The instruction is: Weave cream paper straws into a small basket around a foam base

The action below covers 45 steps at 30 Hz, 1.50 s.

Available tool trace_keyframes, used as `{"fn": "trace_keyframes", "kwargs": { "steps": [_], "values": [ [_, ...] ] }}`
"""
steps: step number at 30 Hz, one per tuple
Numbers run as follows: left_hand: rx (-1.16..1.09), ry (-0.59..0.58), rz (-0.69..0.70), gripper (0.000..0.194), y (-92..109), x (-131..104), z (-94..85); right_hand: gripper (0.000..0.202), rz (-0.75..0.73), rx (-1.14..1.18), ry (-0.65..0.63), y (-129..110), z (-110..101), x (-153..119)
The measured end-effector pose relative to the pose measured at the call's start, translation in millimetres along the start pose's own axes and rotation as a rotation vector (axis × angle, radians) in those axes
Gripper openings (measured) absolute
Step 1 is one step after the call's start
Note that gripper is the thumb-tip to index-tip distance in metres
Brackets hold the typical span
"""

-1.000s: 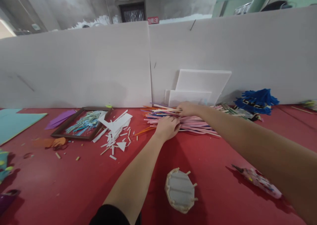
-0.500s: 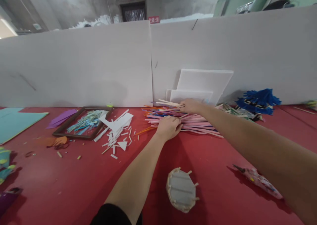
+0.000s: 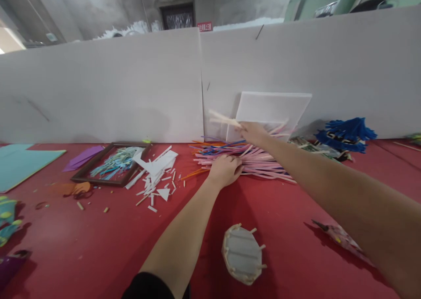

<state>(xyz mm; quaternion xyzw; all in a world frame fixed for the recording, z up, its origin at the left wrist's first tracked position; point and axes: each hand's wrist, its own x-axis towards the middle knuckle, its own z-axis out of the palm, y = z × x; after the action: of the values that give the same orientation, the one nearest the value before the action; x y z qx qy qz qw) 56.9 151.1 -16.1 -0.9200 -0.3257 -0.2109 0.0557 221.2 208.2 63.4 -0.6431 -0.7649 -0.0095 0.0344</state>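
A long pile of coloured paper strips (image 3: 266, 167), mostly pink with some orange, blue and purple, lies along the back of the red table. My left hand (image 3: 225, 171) rests on the pile with its fingers curled down over the pink strips. Above it, my right hand (image 3: 252, 133) is closed on a few cream paper strips (image 3: 223, 118), raised off the pile with their ends pointing left. Some pink strips tilt up behind that hand. Nearer to me stands a small round piece (image 3: 244, 254) with a grey base and cream strips around its rim.
White boards (image 3: 272, 106) lean on the grey partition (image 3: 131, 84). A brown frame (image 3: 108, 182) with blue-green strips and white paper scraps (image 3: 158, 167) lie left. Patterned pliers-like tool (image 3: 342, 239) lies under my right forearm; blue fringed work (image 3: 348, 132) stands back right.
My right hand has lifted the cream strips up off the pile, and some pink strips have risen with it. My left hand has stayed in place on the pile.
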Motion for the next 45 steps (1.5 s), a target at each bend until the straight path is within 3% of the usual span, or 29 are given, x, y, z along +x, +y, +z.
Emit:
{"fn": "trace_keyframes", "kwargs": {
  "steps": [3, 6, 10, 14, 19, 22, 25, 29, 32, 35, 37, 38, 39, 41, 45],
  "values": [
    [-0.02, 0.008, 0.0, 0.021, -1, 0, 2.1, 0.037, 0.022, -0.007, 0.045, 2, -13, 2],
    [-0.036, 0.019, -0.003, 0.02, -1, 0, 2.4, 0.037, -0.016, -0.01, -0.035, 0, -16, 6],
    [-0.034, 0.046, -0.031, 0.018, 1, -1, 1.4, 0.035, -0.076, -0.029, -0.198, -5, -5, 8],
    [-0.009, 0.085, -0.12, 0.033, 3, -1, 2.8, 0.035, -0.084, -0.042, -0.301, -8, 10, 3],
    [0.001, 0.047, -0.135, 0.038, 3, -1, 5.4, 0.034, -0.079, -0.008, -0.342, -6, 17, 0],
    [0.006, 0.036, -0.144, 0.047, 3, -2, 5.4, 0.036, -0.063, 0.037, -0.305, -1, 15, 1],
    [0.013, 0.032, -0.146, 0.046, 4, -3, 6.2, 0.036, -0.009, 0.08, -0.182, 3, 7, 5],
    [0.016, 0.008, -0.125, 0.042, 3, -2, 8.8, 0.036, 0.139, 0.13, 0.089, 7, -19, 7],
    [0.018, -0.004, -0.109, 0.042, 2, -2, 10.8, 0.038, 0.264, 0.162, 0.349, 15, -55, 3],
    [0.023, -0.006, -0.106, 0.042, 1, -2, 13.0, 0.059, 0.353, 0.147, 0.602, 29, -99, -6],
    [0.026, -0.01, -0.107, 0.042, 1, -1, 14.0, 0.06, 0.292, 0.137, 0.815, 37, -122, -13],
    [0.027, -0.011, -0.108, 0.042, 1, -1, 14.2, 0.061, 0.24, 0.092, 0.815, 38, -129, -17],
    [0.029, -0.011, -0.109, 0.042, 1, -1, 13.9, 0.06, 0.199, 0.038, 0.742, 38, -132, -19],
    [0.035, -0.003, -0.111, 0.043, 2, -1, 12.1, 0.054, 0.124, -0.046, 0.456, 31, -124, -23],
    [0.048, 0.038, -0.087, 0.044, 5, -2, 5.1, 0.023, -0.052, -0.081, -0.024, 9, -68, -30]
  ]
}}
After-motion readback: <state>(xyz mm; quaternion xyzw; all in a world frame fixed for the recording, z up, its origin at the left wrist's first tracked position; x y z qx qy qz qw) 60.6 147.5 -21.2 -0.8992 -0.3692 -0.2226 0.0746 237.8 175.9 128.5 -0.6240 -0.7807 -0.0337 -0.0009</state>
